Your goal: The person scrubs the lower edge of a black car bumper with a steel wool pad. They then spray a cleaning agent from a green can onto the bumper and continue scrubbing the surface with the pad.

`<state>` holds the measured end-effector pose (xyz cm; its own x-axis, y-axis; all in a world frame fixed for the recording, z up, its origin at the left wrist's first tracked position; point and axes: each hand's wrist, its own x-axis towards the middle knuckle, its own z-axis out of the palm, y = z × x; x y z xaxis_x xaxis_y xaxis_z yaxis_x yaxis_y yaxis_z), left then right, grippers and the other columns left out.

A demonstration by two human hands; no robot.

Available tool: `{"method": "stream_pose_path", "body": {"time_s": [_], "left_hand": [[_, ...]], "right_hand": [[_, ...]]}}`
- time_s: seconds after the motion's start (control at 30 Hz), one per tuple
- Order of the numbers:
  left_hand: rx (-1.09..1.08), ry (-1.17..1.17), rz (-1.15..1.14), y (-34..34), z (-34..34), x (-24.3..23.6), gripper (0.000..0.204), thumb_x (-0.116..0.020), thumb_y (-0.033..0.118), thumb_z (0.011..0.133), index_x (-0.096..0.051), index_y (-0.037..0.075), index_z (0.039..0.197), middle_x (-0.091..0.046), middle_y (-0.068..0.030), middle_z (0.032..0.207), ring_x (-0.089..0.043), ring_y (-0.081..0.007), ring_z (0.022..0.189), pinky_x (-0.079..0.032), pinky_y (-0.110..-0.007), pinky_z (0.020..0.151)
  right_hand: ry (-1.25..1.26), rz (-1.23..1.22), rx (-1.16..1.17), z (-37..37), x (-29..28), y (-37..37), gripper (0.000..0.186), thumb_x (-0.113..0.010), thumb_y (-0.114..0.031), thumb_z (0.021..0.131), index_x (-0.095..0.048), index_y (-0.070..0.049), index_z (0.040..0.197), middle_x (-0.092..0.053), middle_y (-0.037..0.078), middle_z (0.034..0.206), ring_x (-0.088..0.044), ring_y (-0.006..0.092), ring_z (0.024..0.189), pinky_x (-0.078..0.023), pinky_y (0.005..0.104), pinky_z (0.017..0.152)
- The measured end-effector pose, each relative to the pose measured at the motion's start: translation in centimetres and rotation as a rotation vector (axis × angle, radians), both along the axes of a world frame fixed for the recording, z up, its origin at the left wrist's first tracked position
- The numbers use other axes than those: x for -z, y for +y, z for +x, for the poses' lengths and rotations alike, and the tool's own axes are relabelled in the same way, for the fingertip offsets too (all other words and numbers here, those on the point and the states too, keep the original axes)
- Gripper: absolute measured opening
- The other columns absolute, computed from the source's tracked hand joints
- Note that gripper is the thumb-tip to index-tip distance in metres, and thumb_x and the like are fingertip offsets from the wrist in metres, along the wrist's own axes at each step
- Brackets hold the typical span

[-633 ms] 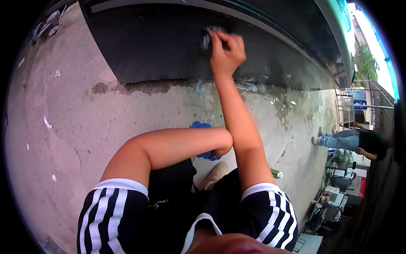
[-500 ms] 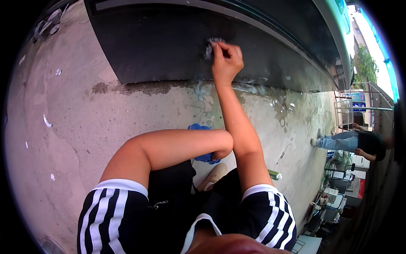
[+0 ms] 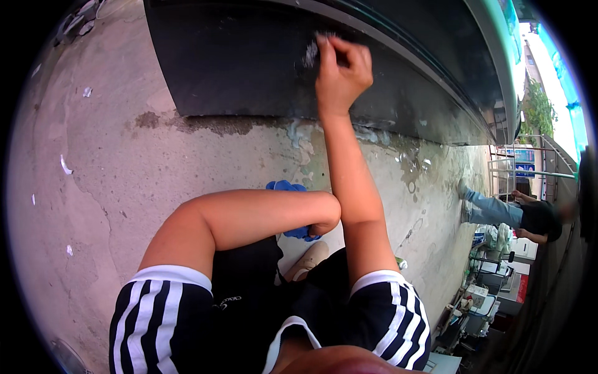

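My right hand (image 3: 344,75) is raised against the black panel (image 3: 230,68), its thumb and fingers pinched together. Whitish, speckled smears (image 3: 309,55) mark the panel beside the fingertips; whatever the pinch holds is too small and blurred to make out. My left forearm lies across my body, its elbow out to the left and its wrist against my right arm. The left hand (image 3: 325,228) bends down with its fingers curled on a bunched blue cloth (image 3: 288,186), partly hidden behind the forearm.
A green can (image 3: 401,263) stands by my right sleeve. Wet, foamy patches (image 3: 374,134) lie on the concrete floor (image 3: 124,181) along the panel's lower edge, with paper scraps about. At the right, another person (image 3: 511,215) is near metal racks and cluttered equipment (image 3: 492,293).
My right hand has moved up the panel and slightly right, uncovering more of the whitish smear. My left hand keeps its place on the cloth. The other person's legs have shifted in a step.
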<state>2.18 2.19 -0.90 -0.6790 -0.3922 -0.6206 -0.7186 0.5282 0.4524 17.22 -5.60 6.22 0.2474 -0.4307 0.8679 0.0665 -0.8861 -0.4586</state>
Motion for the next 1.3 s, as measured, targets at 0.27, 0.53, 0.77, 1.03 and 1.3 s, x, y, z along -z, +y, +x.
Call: {"method": "stream_pose_path", "body": {"time_s": [0.27,0.53,0.77,1.03,1.3], "left_hand": [[-0.024,0.027,0.003,0.3,-0.3,-0.1,0.033,-0.067,0.019,0.075,-0.07,0.006,0.106,-0.067,-0.0116,0.11,-0.063,-0.0298,0.097,-0.05,-0.042,0.083],[0.003,0.042,-0.054,0.6,0.3,-0.7,0.031,-0.065,0.02,0.076,-0.071,0.005,0.102,-0.067,-0.0133,0.107,-0.064,-0.0311,0.094,-0.051,-0.043,0.08],[0.001,-0.008,0.053,-0.1,-0.6,2.2,0.037,-0.067,0.023,0.076,-0.067,0.006,0.109,-0.065,-0.0122,0.114,-0.062,-0.0307,0.101,-0.05,-0.044,0.084],[0.012,-0.013,0.042,0.9,0.6,-1.4,0.055,-0.068,0.026,0.078,-0.054,0.007,0.127,-0.059,-0.0123,0.125,-0.058,-0.0312,0.109,-0.048,-0.044,0.089],[0.107,-0.051,0.036,0.0,-0.3,2.0,0.051,-0.067,0.024,0.078,-0.056,0.005,0.124,-0.061,-0.0136,0.121,-0.059,-0.0315,0.109,-0.048,-0.044,0.088]], "right_hand": [[0.028,0.139,0.048,-2.2,3.7,-1.9,0.013,-0.08,-0.012,0.072,-0.071,-0.003,0.076,-0.06,0.004,0.072,-0.056,0.0124,0.064,-0.044,0.0245,0.057],[-0.12,0.229,0.026,-1.7,2.2,-3.0,0.013,-0.078,-0.009,0.076,-0.069,0.0,0.079,-0.063,0.002,0.073,-0.055,0.0078,0.064,-0.046,0.0215,0.062],[-0.036,-0.112,0.073,-0.2,0.5,-1.4,0.009,-0.077,-0.008,0.075,-0.069,-0.005,0.076,-0.058,0.002,0.07,-0.055,0.0123,0.064,-0.043,0.0235,0.057],[-0.347,0.425,0.156,-3.5,1.7,-7.1,0.012,-0.072,-0.007,0.082,-0.063,0.0,0.081,-0.058,0.004,0.076,-0.055,0.0132,0.068,-0.046,0.0282,0.061],[-0.053,-0.054,-0.015,-0.5,4.0,-1.7,0.009,-0.072,-0.001,0.075,-0.067,-0.009,0.073,-0.06,0.004,0.076,-0.057,0.0183,0.073,-0.046,0.0259,0.067]]}}
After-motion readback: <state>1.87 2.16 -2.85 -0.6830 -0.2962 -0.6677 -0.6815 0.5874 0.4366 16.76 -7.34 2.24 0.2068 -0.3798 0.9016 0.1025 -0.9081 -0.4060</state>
